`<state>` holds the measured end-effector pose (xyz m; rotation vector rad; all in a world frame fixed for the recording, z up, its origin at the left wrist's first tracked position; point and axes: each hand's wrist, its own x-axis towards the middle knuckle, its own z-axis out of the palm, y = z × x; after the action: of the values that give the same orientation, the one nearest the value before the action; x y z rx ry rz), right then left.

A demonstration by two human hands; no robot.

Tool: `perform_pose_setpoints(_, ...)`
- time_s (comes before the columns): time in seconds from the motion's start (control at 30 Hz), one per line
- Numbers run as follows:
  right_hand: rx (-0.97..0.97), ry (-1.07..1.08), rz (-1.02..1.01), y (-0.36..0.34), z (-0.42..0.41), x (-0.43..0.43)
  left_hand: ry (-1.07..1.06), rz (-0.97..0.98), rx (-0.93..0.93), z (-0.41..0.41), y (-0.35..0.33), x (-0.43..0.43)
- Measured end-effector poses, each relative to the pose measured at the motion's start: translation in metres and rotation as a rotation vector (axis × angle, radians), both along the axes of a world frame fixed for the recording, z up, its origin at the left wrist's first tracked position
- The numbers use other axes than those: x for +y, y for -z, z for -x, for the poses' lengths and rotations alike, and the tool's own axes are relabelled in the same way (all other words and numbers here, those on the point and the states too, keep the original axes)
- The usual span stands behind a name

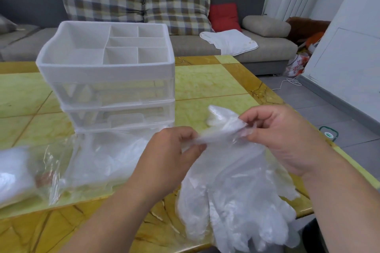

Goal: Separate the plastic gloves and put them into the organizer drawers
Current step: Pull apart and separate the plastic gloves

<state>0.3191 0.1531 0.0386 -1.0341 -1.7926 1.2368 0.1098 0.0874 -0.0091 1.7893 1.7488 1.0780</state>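
Here, thin clear plastic gloves (236, 201) hanging crumpled over the counter (205, 80), cuff edge pinched between fingers of left hand (174, 154) and right hand (277, 133).

Thin clear plastic gloves (236, 195); glossy marble-look table (205, 82)

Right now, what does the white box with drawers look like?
The organizer is white plastic, standing upright on the yellow table. Its open top tray is split into one big section and five small ones, all empty. Below sit stacked see-through drawers, looking shut. A clear plastic bag lies against its base.
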Motion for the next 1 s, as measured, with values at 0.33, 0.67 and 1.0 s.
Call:
perform_pose_setpoints(0.33,-0.031,0.034,-0.060,0.000,0.006,-0.003,0.019,0.011,0.032,-0.008,0.003,-0.001)
perform_pose_setpoints(0.67,0.157,0.207,-0.097,0.010,-0.004,0.013,-0.031,0.037,0.024,-0.005,0.001,0.000)
perform_pose_setpoints(1.0,-0.143,0.047,0.027,0.020,0.001,0.016,-0.003,0.061,-0.011,0.002,-0.003,-0.002)
